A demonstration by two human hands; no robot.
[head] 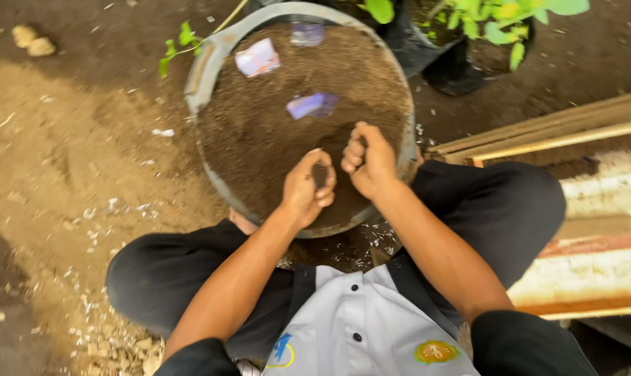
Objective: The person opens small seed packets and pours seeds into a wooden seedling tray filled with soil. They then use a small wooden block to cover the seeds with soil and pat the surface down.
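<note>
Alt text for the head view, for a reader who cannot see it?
Seen from above, a crouching person's left hand and right hand work dark soil in a round grey basin on bare ground; purple scraps lie on the soil.

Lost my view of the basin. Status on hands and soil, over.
Left hand curled, pinching soil. Right hand fisted beside it, over the basin. Two plastic scraps and a paper scrap lie on the soil, clear of both hands.

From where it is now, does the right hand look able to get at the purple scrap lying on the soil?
Probably yes. The right hand is over the soil in the round basin, and the purple scrap lies uncovered just beyond it, with nothing between.
</note>
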